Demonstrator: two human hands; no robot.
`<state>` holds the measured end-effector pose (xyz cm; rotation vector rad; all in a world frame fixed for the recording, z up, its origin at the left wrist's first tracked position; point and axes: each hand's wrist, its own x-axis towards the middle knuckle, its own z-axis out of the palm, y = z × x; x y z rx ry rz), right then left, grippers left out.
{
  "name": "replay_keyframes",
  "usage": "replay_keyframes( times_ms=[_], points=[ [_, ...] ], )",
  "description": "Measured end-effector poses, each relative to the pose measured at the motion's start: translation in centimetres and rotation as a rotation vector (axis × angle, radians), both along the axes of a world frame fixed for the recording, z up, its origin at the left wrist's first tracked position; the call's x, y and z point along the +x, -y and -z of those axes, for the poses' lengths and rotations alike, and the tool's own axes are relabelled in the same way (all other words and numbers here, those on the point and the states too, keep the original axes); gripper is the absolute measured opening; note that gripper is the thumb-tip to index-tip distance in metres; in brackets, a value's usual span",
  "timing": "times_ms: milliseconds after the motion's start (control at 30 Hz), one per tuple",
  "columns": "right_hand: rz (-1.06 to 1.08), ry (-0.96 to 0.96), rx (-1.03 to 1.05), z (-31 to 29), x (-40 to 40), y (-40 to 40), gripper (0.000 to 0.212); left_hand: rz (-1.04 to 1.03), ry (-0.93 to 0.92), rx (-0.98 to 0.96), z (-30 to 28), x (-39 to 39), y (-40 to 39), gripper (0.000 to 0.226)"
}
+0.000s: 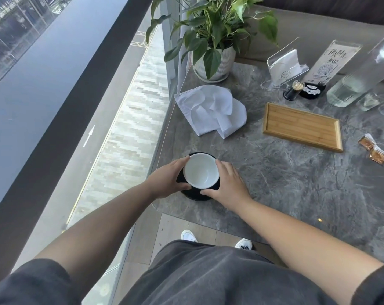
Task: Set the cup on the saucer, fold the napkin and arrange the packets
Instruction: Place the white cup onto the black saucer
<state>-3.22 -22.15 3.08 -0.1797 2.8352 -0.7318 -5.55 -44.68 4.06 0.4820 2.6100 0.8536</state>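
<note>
Grey marbled worktop (285, 183) runs beside a window and carries, far side, a potted plant (211, 40) and a clear bottle (360, 73). Centre holds a crumpled white napkin (211, 108) and, to its right, a bamboo tray (302, 126), with two brown packets (372, 147) lying well apart near the right edge. At the near edge, left hand (167, 179) and right hand (227, 183) have fingers curled against opposite sides of a white-lined cup (201, 171), seated on a black saucer (195, 195).
</note>
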Motion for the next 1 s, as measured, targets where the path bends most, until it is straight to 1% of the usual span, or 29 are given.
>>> replay_keyframes(
  times_ms=[133, 233, 333, 367, 433, 533, 667, 800, 1000],
  points=[
    [-0.018, -0.003, 0.018, -0.1, 0.1, 0.0, 0.105, 0.013, -0.01, -0.026, 0.0, 0.0, 0.1, 0.095],
    [-0.05, -0.005, 0.032, -0.2, -0.1, -0.3, 0.11, 0.033, -0.019, -0.045, -0.1, -0.1, 0.3, 0.099],
    [-0.112, -0.017, 0.042, -0.6, -0.3, -1.0, 0.114, 0.015, -0.027, 0.009, -0.6, 0.0, 0.5, 0.097],
    [-0.139, -0.039, 0.049, -0.8, -0.3, -1.4, 0.111, 0.01, -0.041, 0.023, -0.9, -0.1, 0.4, 0.093],
    [-0.176, -0.102, 0.07, -1.2, -0.6, -2.3, 0.099, 0.003, -0.116, 0.005, -1.5, -0.4, -0.1, 0.083],
    [-0.179, -0.189, 0.105, -1.9, -1.3, -4.0, 0.08, 0.002, -0.282, -0.099, -2.1, -1.1, -2.1, 0.072],
    [-0.15, -0.235, 0.175, -2.6, -2.6, -6.9, 0.069, 0.011, -0.447, -0.233, -2.6, -1.8, -6.2, 0.066],
    [-0.107, -0.234, 0.237, -2.9, -3.6, -10.0, 0.065, 0.048, -0.503, -0.274, -2.8, -2.4, -10.2, 0.064],
    [-0.072, -0.195, 0.285, -2.4, -4.6, -15.4, 0.063, 0.043, -0.496, -0.254, -2.4, -3.7, -16.1, 0.056]
  ],
)
